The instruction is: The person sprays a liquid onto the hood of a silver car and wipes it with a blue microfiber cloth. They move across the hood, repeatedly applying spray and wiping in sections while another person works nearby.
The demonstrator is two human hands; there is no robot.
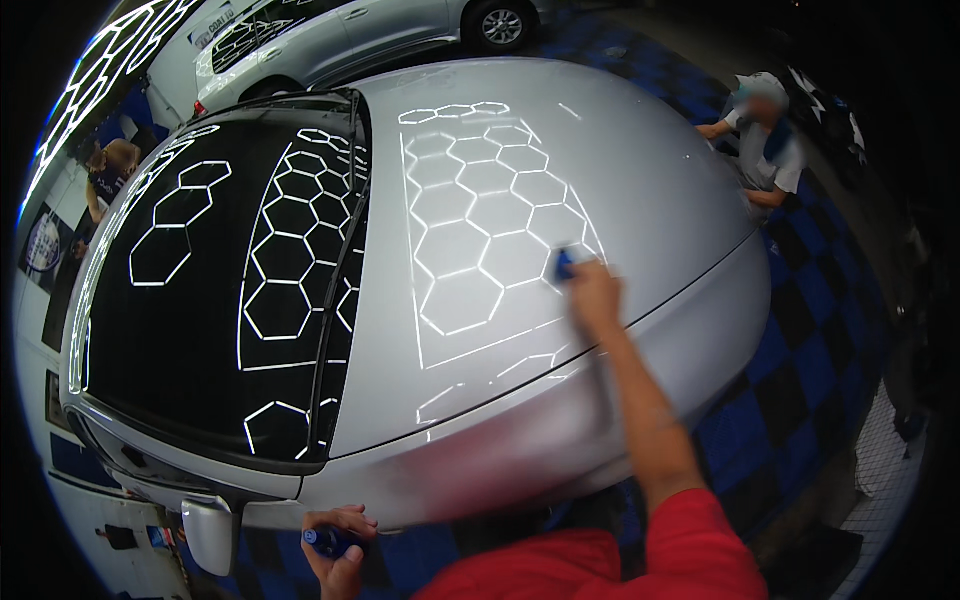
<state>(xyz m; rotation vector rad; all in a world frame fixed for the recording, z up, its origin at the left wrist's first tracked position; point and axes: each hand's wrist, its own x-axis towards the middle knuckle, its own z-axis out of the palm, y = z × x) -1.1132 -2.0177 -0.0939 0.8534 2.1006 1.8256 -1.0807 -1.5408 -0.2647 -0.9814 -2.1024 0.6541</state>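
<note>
My right hand (pixel 598 297) reaches over the silver car hood (pixel 650 190), its fingers closed on a small blue applicator block (pixel 563 265) at the hood's surface. Motion blurs that hand a little, so I cannot tell exactly how the block meets the paint. Low in the view, beside the front fender (pixel 480 450), my left hand (pixel 340 570) grips a small dark blue bottle (pixel 332 543). The bottle lies tilted in the fingers, its round blue cap end showing. Bright hexagon light reflections cover the middle of the hood.
The dark windshield (pixel 210 260) and a wiper (pixel 335 300) lie left of the hood. A side mirror (pixel 209 535) juts out near my left hand. Across the hood, a person in a white cap (pixel 770 150) leans at its edge. Another silver car (pixel 390 40) stands behind; blue-black floor tiles (pixel 800 340) surround.
</note>
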